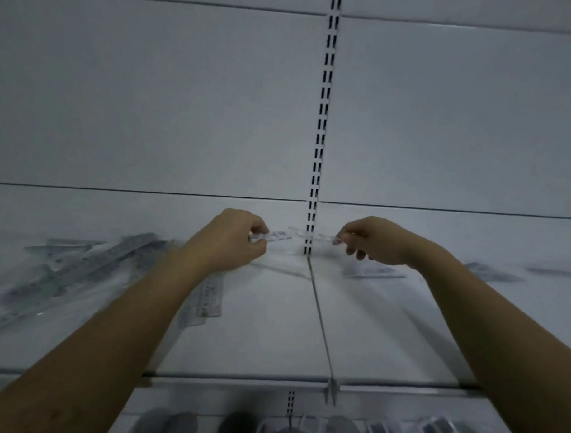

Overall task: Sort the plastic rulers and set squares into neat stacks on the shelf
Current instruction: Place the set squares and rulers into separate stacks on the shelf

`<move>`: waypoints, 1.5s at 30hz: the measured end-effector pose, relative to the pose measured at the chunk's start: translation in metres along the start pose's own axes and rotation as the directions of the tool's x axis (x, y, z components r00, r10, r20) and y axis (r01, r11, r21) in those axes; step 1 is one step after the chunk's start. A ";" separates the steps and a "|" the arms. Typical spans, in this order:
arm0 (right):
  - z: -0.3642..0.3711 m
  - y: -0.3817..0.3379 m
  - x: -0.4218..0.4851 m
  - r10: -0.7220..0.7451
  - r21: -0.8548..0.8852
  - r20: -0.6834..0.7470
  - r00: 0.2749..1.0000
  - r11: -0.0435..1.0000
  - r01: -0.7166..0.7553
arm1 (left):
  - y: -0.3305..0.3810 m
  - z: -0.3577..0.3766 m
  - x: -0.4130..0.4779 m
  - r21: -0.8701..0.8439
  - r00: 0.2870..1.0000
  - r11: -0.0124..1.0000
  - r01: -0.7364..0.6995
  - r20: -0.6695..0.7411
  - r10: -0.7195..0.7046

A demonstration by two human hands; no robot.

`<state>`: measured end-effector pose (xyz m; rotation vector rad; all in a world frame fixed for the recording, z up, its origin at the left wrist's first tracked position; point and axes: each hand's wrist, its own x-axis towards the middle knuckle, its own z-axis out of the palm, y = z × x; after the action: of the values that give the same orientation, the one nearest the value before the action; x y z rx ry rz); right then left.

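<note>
Mid-sort, pinching one clear ruler (278, 236) endwise in left hand (241, 239) and right hand (377, 242) before the slotted upright (323, 120); next, probably stacking it squarely.

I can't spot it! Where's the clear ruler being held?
In the head view's middle, the clear ruler spans between the left hand and right hand, in front of the slotted upright.

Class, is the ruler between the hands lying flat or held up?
Held up: left hand and right hand pinch the ruler at its ends.
</note>
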<state>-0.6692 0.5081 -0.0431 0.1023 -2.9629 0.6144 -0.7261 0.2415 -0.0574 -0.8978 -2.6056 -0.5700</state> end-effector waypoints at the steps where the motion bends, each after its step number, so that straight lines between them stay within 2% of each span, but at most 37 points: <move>1: -0.006 0.014 -0.008 0.005 -0.034 -0.018 1.000 0.999 -0.005 | 0.011 0.005 0.005 -0.015 1.000 1.000 -0.018 0.011 0.018; 5: -0.030 0.067 -0.045 0.059 -0.116 -0.160 0.985 0.990 -0.078 | 0.055 0.029 0.030 -0.022 0.989 0.991 -0.134 0.056 0.135; 11: -0.071 0.146 -0.091 0.106 -0.227 -0.200 0.974 0.962 -0.151 | 0.129 0.064 0.068 -0.025 0.969 0.977 -0.211 0.128 0.213; 16: -0.102 0.230 -0.122 0.144 -0.222 -0.242 0.959 0.954 -0.199 | 0.209 0.102 0.098 -0.136 0.955 0.965 -0.224 0.165 0.245; 22: -0.133 0.328 -0.150 0.236 -0.221 -0.347 0.908 0.920 -0.324 | 0.295 0.150 0.129 -0.185 0.931 0.947 -0.264 0.205 0.300; 32: -0.155 0.412 -0.132 0.245 -0.208 -0.265 0.932 0.930 -0.304 | 0.376 0.207 0.175 -0.255 0.957 0.934 -0.249 0.084 0.278; 36: -0.141 0.433 -0.130 0.254 -0.163 -0.232 0.939 0.942 -0.295 | 0.395 0.227 0.188 -0.251 0.950 0.932 -0.260 0.108 0.294; 38: -0.151 0.438 -0.132 0.254 -0.080 -0.360 0.898 0.950 -0.301 | 0.406 0.237 0.195 -0.246 0.947 0.934 -0.260 0.126 0.297; 41: -0.168 0.450 -0.147 0.315 0.077 -0.621 0.718 0.936 -0.344 | 0.427 0.256 0.205 -0.262 0.938 0.926 -0.272 0.142 0.316; 43: -0.175 0.461 -0.160 0.406 0.206 -0.699 0.589 0.903 -0.378 | 0.444 0.269 0.213 -0.280 0.932 0.918 -0.282 0.147 0.332; 45: -0.178 0.468 -0.169 0.483 0.297 -0.712 0.510 0.865 -0.405 | 0.463 0.281 0.222 -0.299 0.928 0.909 -0.290 0.146 0.344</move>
<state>-0.5263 1.0156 -0.0853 -0.7653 -2.0717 0.6283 -0.6444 0.8207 -0.0855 -1.5056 -2.5007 -0.7944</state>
